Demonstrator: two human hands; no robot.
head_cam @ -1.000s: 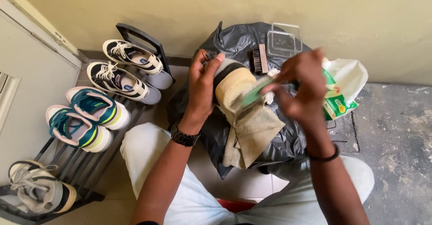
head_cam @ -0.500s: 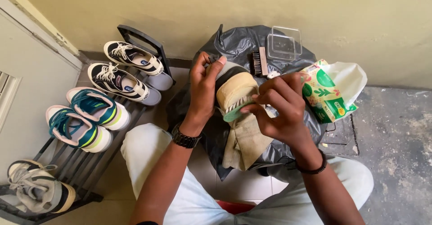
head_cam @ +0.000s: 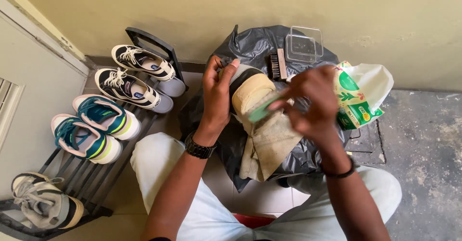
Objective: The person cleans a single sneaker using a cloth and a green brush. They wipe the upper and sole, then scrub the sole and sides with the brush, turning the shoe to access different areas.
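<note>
Bare floor [head_cam: 423, 140] at right of frame lies open. Shoe rack [head_cam: 72, 173] with sneakers [head_cam: 132, 89] blocks the left; brush [head_cam: 276, 64], clear box [head_cam: 303, 43] and printed bag [head_cam: 363, 94] crowd upper centre.

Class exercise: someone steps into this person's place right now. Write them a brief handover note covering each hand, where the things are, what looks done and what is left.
Left hand: holds the shoe by its upper end, over the black bag.
Right hand: holds a green brush against the shoe's pale side; blurred.
Beige cloth: drapes from under the shoe toward the lap.
Wooden brush and clear box: lie on the bag, behind the shoe.
Green-and-white packet: right of the bag.
Five other shoes sit on the rack at left.
Done: cannot judge how clean the shoe is.
Left: likely more scrubbing; wooden brush lies unused.
</note>
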